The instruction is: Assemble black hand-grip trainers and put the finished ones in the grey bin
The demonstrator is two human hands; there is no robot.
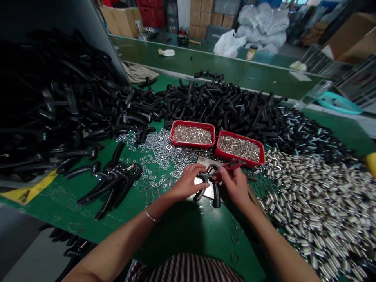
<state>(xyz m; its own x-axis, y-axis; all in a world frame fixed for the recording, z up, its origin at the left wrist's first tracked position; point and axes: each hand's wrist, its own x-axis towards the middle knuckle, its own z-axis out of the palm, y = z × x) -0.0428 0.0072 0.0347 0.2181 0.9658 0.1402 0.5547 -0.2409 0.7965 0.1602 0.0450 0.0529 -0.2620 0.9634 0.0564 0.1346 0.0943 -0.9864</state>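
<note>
A black spring clamp (pixel 216 194) with two handles lies on a small metal plate (pixel 202 159) in front of me. My left hand (pixel 188 182) grips its left side, thumb and fingers around the pivot area. In my right hand (pixel 236 186) is a slim red-handled tool that looks like pliers (pixel 232 166), its tip pointing left to the clamp's pivot. The fingers partly hide the contact there. Behind the plate stand a red tray of tiny metal parts (pixel 192 145) and a red tray of short pins (pixel 263 154).
Loose washers (pixel 158 156) spread left of the trays. Metal springs (pixel 320 207) are heaped on the right, with dark pins (pixel 311 133) behind. Black clamp parts (pixel 199 102) pile up at the back and left. Assembled clamps (pixel 114 184) lie to the left; thin rings (pixel 234 257) lie near me.
</note>
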